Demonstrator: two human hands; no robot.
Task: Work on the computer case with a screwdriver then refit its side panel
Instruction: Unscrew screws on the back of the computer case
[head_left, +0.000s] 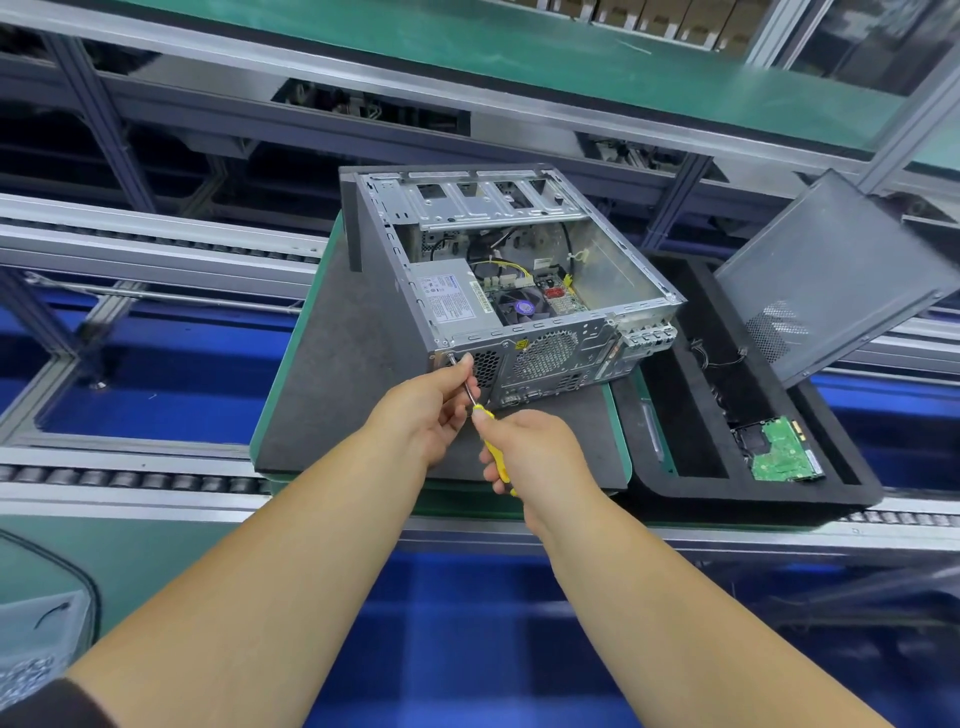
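Case (519, 291) lies open side up on a dark foam mat (332, 395), rear face toward the camera, internals exposed: PSU (454, 301), fan (524, 307), drive cage (483, 200). Right hand (535, 452) is curled round the yellow handle of the screwdriver (491, 447). Left hand (434, 405) pinches the metal shaft near the tip, which sits at the case's rear upper-left corner. Side panel (831, 275) is off, tilted upright to the right, its lower edge in a black foam tray (685, 415). Tray also holds a green circuit board (779, 452) at the near end, plus some thin wires further back.
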